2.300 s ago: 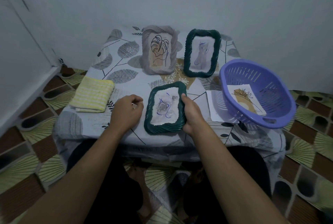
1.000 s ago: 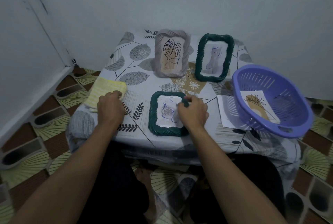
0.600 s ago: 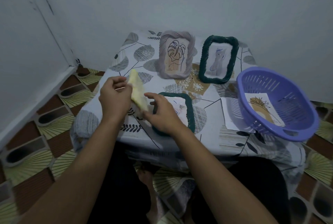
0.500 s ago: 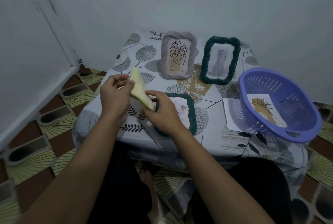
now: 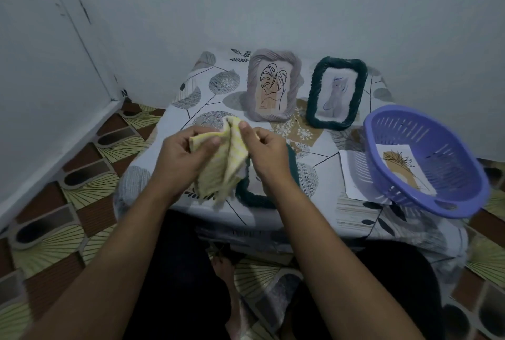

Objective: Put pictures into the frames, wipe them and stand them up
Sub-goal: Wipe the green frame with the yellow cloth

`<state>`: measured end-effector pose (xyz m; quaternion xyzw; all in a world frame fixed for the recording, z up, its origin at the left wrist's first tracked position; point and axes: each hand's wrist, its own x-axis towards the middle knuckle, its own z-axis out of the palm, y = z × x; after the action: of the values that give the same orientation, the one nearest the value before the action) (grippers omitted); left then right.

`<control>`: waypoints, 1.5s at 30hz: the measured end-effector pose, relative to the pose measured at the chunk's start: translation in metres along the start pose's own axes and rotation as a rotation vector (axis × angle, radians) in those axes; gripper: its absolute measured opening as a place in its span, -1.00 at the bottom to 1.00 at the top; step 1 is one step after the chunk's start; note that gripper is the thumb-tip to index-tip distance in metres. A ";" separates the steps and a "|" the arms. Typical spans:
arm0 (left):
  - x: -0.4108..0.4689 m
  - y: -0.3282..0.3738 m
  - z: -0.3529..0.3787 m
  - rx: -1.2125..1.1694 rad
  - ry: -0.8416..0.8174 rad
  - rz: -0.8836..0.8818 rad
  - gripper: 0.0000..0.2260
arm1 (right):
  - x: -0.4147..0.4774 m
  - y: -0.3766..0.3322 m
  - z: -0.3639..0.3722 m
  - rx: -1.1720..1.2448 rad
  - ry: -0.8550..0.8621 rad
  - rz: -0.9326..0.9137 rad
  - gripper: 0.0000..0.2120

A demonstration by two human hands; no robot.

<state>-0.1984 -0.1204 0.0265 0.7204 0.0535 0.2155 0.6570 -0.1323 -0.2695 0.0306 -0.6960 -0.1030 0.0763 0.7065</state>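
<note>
Both hands hold a yellow checked cloth above the table's near edge. My left hand grips its left fold; my right hand pinches its upper right edge. Under them a dark green frame lies flat, mostly hidden by my right hand and the cloth. A grey frame with a leaf drawing stands at the back. Beside it on the right stands a second dark green frame with a figure drawing.
A purple plastic basket sits at the table's right edge with a picture inside it. A white sheet lies partly under the basket. The table has a leaf-patterned cover; white walls close in behind and left.
My left hand picked the yellow cloth up from the table's left side. My right hand left the flat green frame and took hold of the cloth, which now hangs unfolded between both hands.
</note>
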 end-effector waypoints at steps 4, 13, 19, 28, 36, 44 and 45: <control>0.009 -0.013 -0.017 -0.021 0.262 -0.070 -0.97 | 0.002 -0.010 -0.007 0.056 0.033 0.127 -0.25; 0.011 -0.002 -0.005 0.439 0.266 0.155 -0.79 | -0.005 -0.023 -0.003 0.215 -0.258 0.318 -0.73; 0.000 0.006 0.003 0.200 -0.153 0.052 -0.70 | -0.003 -0.027 -0.008 -0.015 -0.233 0.187 -0.83; 0.008 0.009 -0.003 0.034 0.141 -0.002 -0.85 | 0.001 -0.025 -0.023 -0.176 -0.231 0.015 -0.91; 0.014 0.033 -0.018 0.259 0.036 -0.042 -0.71 | 0.002 -0.031 -0.021 -0.203 -0.201 -0.053 -0.81; 0.020 0.042 -0.015 0.351 -0.376 -0.034 -0.48 | 0.008 -0.035 -0.018 -0.291 -0.184 -0.076 -0.79; 0.021 0.042 -0.010 0.378 -0.392 -0.046 -0.50 | 0.010 -0.034 -0.019 -0.297 -0.188 -0.068 -0.79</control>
<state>-0.1921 -0.1089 0.0723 0.8569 -0.0191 0.0432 0.5134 -0.1190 -0.2859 0.0645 -0.7786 -0.2024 0.1009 0.5854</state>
